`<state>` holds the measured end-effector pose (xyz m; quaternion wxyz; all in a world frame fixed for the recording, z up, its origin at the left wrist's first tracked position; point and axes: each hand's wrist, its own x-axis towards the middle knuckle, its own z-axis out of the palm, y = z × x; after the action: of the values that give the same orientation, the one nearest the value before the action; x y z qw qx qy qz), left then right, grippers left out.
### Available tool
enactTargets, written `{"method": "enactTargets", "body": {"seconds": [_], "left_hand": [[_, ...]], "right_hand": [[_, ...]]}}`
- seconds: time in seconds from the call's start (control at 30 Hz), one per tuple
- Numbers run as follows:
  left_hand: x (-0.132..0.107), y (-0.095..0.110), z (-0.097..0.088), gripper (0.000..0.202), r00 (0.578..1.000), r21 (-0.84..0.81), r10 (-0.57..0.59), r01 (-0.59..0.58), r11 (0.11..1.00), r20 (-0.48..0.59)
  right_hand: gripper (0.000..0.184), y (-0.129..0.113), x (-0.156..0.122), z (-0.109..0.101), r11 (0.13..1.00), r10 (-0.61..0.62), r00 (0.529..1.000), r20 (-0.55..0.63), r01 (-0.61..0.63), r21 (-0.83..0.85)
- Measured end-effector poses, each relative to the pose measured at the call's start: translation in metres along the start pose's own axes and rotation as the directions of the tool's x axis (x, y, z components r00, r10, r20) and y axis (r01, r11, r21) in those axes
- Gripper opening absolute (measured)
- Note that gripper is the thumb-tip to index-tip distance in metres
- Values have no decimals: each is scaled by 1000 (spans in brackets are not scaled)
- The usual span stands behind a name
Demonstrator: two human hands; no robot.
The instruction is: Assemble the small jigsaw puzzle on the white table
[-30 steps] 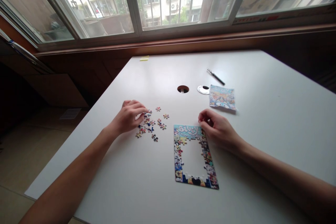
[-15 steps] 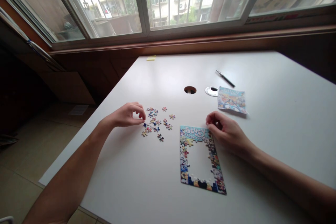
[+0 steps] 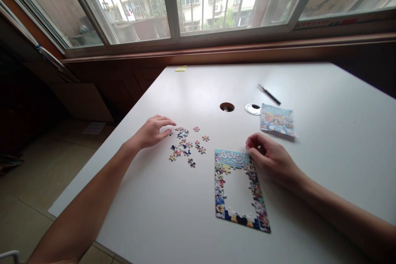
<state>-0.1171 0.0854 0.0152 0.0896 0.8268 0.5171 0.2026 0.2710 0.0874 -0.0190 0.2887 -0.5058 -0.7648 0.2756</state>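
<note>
My left hand (image 3: 155,132) hovers at the left edge of a loose cluster of jigsaw pieces (image 3: 183,144). Its fingers are apart, and one small jigsaw piece (image 3: 171,133) lies by the thumb tip. Closed in a loose curl, my right hand (image 3: 269,156) rests at the upper right corner of the puzzle board (image 3: 220,210). Whatever its fingertips may hold is hidden. The board has a colourful picture border with pieces fitted along its edges, around a bare white middle.
A creased picture sheet (image 3: 276,119) lies beyond my right hand, with a black pen (image 3: 269,94) behind it. A round hole (image 3: 227,107) opens in the white table (image 3: 154,206), beside a metal ring cover (image 3: 253,109). A yellow sticker (image 3: 180,69) marks the far edge.
My left hand has gone from curled, fingertips near thumb, to spread, shifting slightly toward the far side of the pieces. My right hand keeps its curl by the board. The view has shifted slightly.
</note>
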Motion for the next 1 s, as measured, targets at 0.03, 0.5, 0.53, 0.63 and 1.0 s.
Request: {"method": "enactTargets", "body": {"seconds": [0.03, 0.5, 0.53, 0.63, 1.0], "left_hand": [[0, -1, 2, 24, 1000, 14, 1, 0, 1000, -11], [-3, 11, -8, 11, 997, 108, 55, -61, 992, 59], [-3, 10, -7, 12, 999, 125, 39, -42, 991, 30], [-2, 9, -2, 19, 999, 163, -4, 11, 987, -44], [-2, 39, 26, 54, 964, 92, 178, -199, 976, 198]], "right_hand": [[2, 0, 0, 0, 1000, -1, 1000, -1, 1, -1], [2, 1, 0, 1, 1000, -21, 1000, -4, 21, -2], [2, 0, 0, 0, 1000, -22, 1000, -2, 22, 1], [3, -1, 0, 0, 1000, -25, 1000, -1, 25, 4], [4, -4, 0, 0, 1000, -23, 1000, -21, 23, 14]]}}
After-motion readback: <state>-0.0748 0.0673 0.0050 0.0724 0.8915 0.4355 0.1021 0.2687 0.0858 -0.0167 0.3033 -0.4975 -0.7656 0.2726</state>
